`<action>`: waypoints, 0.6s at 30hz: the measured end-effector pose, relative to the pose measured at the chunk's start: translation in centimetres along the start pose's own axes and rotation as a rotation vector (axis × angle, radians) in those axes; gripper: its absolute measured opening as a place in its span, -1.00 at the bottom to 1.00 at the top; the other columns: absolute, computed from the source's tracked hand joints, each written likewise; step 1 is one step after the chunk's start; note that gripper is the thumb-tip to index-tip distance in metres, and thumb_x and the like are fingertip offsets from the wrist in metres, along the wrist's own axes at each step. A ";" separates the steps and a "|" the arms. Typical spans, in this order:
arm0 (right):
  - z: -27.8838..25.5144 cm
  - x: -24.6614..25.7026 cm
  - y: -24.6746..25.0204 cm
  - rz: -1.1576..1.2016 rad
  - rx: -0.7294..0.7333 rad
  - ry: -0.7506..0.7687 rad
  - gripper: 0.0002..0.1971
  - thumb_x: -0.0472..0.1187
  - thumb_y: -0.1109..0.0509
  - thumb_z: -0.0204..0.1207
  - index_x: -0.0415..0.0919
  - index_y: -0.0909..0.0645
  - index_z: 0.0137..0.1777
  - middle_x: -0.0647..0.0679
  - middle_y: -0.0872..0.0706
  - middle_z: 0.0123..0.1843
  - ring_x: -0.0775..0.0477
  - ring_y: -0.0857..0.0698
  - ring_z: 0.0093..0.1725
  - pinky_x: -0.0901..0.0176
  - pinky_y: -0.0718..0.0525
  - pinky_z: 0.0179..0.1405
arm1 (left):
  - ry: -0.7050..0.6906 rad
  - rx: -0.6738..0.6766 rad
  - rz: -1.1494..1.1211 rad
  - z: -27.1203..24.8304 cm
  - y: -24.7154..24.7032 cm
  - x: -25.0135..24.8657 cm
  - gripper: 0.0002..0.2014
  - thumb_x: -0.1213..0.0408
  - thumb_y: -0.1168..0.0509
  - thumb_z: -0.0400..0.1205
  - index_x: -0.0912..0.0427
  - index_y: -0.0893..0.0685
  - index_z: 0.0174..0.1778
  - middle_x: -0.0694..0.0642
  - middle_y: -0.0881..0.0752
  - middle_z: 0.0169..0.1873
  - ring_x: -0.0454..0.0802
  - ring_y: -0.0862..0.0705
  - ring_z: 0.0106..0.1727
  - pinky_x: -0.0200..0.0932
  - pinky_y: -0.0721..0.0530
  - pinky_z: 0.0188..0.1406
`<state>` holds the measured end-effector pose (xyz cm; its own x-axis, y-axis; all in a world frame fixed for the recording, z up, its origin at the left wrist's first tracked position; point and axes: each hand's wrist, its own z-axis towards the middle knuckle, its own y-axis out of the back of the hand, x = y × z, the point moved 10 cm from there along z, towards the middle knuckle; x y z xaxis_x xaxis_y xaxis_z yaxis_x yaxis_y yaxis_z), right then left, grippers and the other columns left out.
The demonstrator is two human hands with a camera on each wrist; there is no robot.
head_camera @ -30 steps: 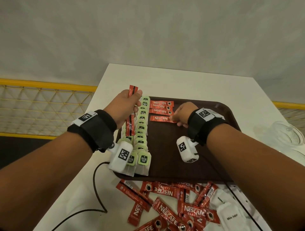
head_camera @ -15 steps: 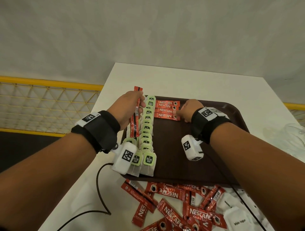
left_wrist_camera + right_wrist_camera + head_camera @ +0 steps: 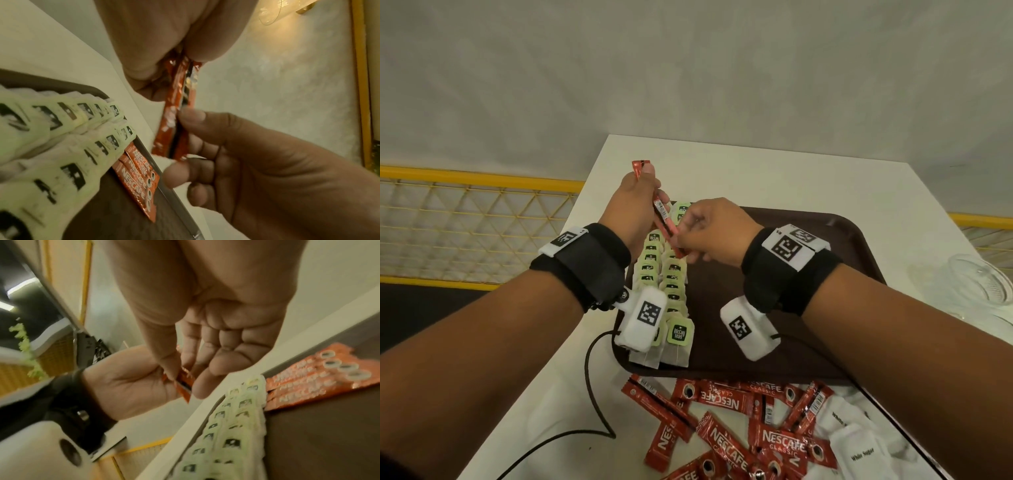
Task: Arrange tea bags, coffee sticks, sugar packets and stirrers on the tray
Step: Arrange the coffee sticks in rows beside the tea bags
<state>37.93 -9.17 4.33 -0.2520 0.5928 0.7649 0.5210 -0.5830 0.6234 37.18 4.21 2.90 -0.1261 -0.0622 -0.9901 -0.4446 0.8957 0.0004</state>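
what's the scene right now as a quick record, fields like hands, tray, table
left hand: grips a bundle of coffee sticks
right hand: pinches the bundle's lower end
tray: brown; two rows of tea bags along its left side, coffee sticks laid flat at the far end
table: white; loose coffee sticks and white sugar packets near the front edge
stirrers: none visible
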 end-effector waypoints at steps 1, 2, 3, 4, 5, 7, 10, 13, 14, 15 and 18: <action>-0.1 0.2 0.8 -0.074 -0.050 0.045 -0.89 -0.19 -0.49 0.49 -0.22 -0.65 -0.10 -0.07 -0.81 -0.22 0.01 -0.80 -0.30 0.10 -0.71 -0.21 | 0.020 -0.004 0.046 0.0 0.4 0.0 -0.65 -0.05 0.00 0.80 0.10 -0.54 -0.05 0.09 -0.63 -0.25 0.01 -0.60 -0.18 -0.04 -0.58 -0.09; -0.3 0.7 1.5 -0.175 -0.098 0.101 -0.89 -0.18 -0.47 0.49 -0.20 -0.63 -0.11 -0.05 -0.78 -0.23 -0.02 -0.78 -0.28 0.08 -0.70 -0.21 | 0.062 0.018 0.090 0.0 0.6 0.3 -0.60 -0.11 0.00 0.78 0.12 -0.55 -0.08 0.10 -0.63 -0.28 0.01 -0.61 -0.21 -0.04 -0.58 -0.12; -0.6 1.1 2.0 -0.293 -0.134 0.158 -0.89 -0.17 -0.45 0.50 -0.18 -0.60 -0.12 -0.03 -0.75 -0.22 -0.04 -0.74 -0.26 0.08 -0.66 -0.23 | 0.120 0.078 0.118 -0.1 0.5 0.8 -0.54 -0.19 -0.03 0.75 0.13 -0.56 -0.09 0.10 -0.64 -0.32 0.00 -0.62 -0.26 -0.06 -0.59 -0.17; -0.8 1.6 2.2 -0.411 -0.153 0.211 -0.90 -0.17 -0.41 0.52 -0.18 -0.59 -0.12 -0.04 -0.72 -0.21 -0.05 -0.69 -0.24 0.08 -0.60 -0.23 | 0.185 0.166 0.130 -0.4 0.0 1.5 -0.51 -0.26 -0.08 0.71 0.14 -0.56 -0.06 0.11 -0.66 -0.33 -0.01 -0.64 -0.31 -0.10 -0.61 -0.24; -1.1 2.0 2.2 -0.516 -0.158 0.254 -0.91 -0.17 -0.37 0.54 -0.19 -0.58 -0.10 -0.05 -0.70 -0.20 -0.08 -0.65 -0.22 0.08 -0.56 -0.22 | 0.244 0.253 0.140 -1.0 -0.5 2.1 -0.52 -0.28 -0.15 0.68 0.14 -0.56 -0.04 0.11 -0.68 -0.31 -0.03 -0.66 -0.34 -0.14 -0.64 -0.30; -1.5 2.2 2.2 -0.634 -0.150 0.295 -0.91 -0.18 -0.35 0.55 -0.20 -0.58 -0.06 -0.08 -0.66 -0.14 -0.11 -0.61 -0.16 0.07 -0.52 -0.17 | 0.262 0.384 0.163 -2.0 -1.3 2.6 -0.68 -0.10 -0.30 0.68 0.12 -0.58 -0.05 0.12 -0.70 -0.29 -0.09 -0.67 -0.38 -0.23 -0.65 -0.34; -1.8 1.6 2.9 -0.571 -0.172 0.269 -0.87 -0.16 -0.45 0.50 -0.18 -0.61 -0.05 -0.07 -0.63 -0.08 -0.06 -0.59 -0.11 0.16 -0.47 -0.15 | 0.095 0.487 0.198 -2.6 -2.1 1.5 -0.79 0.31 -0.36 0.69 0.12 -0.56 -0.26 0.15 -0.67 -0.34 -0.10 -0.65 -0.40 -0.28 -0.64 -0.34; -1.8 0.4 4.2 -0.369 -0.199 0.170 -0.74 -0.12 -0.52 0.46 -0.11 -0.63 0.11 0.02 -0.64 0.01 0.06 -0.58 -0.08 0.22 -0.49 -0.10 | -0.022 0.441 0.257 -2.3 -1.6 0.8 -0.75 0.38 -0.42 0.63 0.12 -0.47 -0.23 0.16 -0.63 -0.28 -0.08 -0.70 -0.29 -0.24 -0.70 -0.29; -1.8 -0.1 4.5 -0.321 -0.194 0.141 -0.71 -0.12 -0.52 0.47 -0.08 -0.63 0.17 0.05 -0.65 0.05 0.09 -0.58 -0.06 0.23 -0.51 -0.07 | -0.050 0.429 0.273 -2.2 -1.6 0.6 -0.75 0.39 -0.43 0.62 0.11 -0.45 -0.19 0.17 -0.61 -0.26 -0.05 -0.70 -0.25 -0.22 -0.70 -0.28; -1.7 -0.3 4.6 -0.299 -0.185 0.125 -0.70 -0.12 -0.52 0.48 -0.07 -0.64 0.20 0.07 -0.67 0.05 0.12 -0.59 -0.05 0.23 -0.53 -0.04 | -0.068 0.416 0.280 -2.2 -1.5 0.5 -0.74 0.39 -0.44 0.61 0.11 -0.45 -0.16 0.17 -0.61 -0.24 -0.02 -0.69 -0.22 -0.20 -0.71 -0.26; -2.0 -0.4 4.7 -0.304 -0.144 0.118 -0.69 -0.12 -0.54 0.47 -0.06 -0.69 0.20 0.14 -0.66 -0.02 0.19 -0.59 -0.10 0.24 -0.58 0.03 | -0.102 0.374 0.284 -2.2 -1.5 0.1 -0.74 0.41 -0.44 0.60 0.09 -0.45 -0.14 0.20 -0.62 -0.20 0.03 -0.68 -0.20 -0.17 -0.70 -0.25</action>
<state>38.91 -13.25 7.28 -0.4745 0.6882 0.5489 0.2895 -0.4669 0.8356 35.89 1.90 3.15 -0.1004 0.2348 -0.9668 -0.0534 0.9691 0.2409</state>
